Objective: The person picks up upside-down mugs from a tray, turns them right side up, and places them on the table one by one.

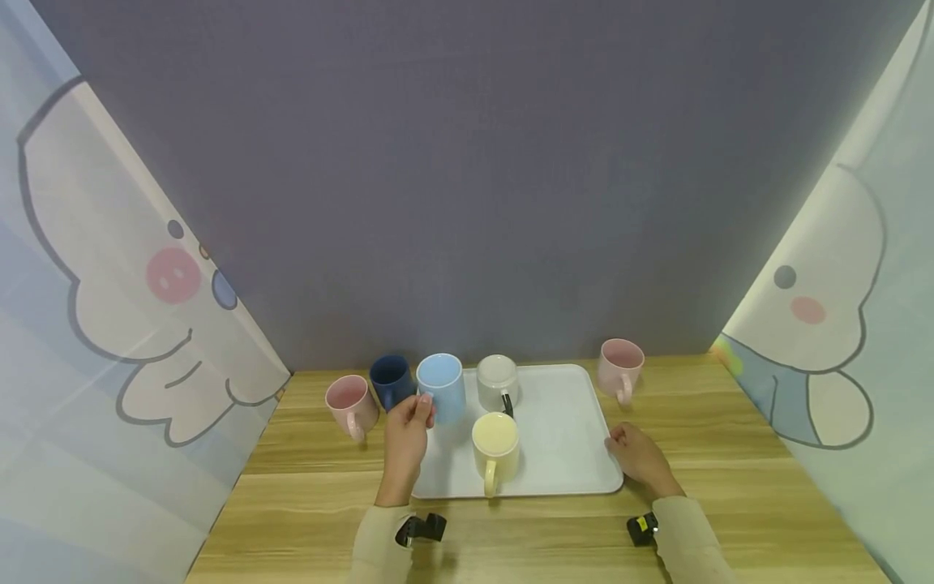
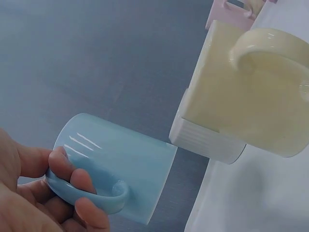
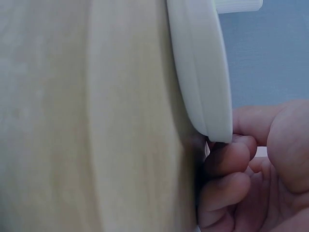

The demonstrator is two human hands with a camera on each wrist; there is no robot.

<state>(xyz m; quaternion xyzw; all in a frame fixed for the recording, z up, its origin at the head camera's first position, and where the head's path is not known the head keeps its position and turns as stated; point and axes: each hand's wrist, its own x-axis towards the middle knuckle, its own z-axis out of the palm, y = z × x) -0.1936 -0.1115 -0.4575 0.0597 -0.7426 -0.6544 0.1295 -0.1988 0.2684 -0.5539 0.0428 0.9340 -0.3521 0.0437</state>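
Note:
My left hand (image 1: 405, 442) grips the handle of a light blue mug (image 1: 443, 397). In the head view that mug appears upright over the left edge of a white tray (image 1: 565, 438); in the left wrist view it hangs apart from the tray. At the tray's right edge, my right hand (image 1: 637, 456) pinches the rim, fingers (image 3: 227, 157) tucked beneath. A yellow mug (image 1: 496, 438) stands on the tray near its front, handle toward me. Behind it stands a whitish mug (image 1: 496, 381) with a dark handle.
Left of the tray stand a pink mug (image 1: 350, 399) and a dark blue mug (image 1: 390, 380). Another pink mug (image 1: 619, 369) is beyond the tray's right back corner. A grey wall (image 1: 467, 203) closes off the back of the wooden table (image 1: 306, 503); printed curtains (image 1: 109, 341) hang at both sides.

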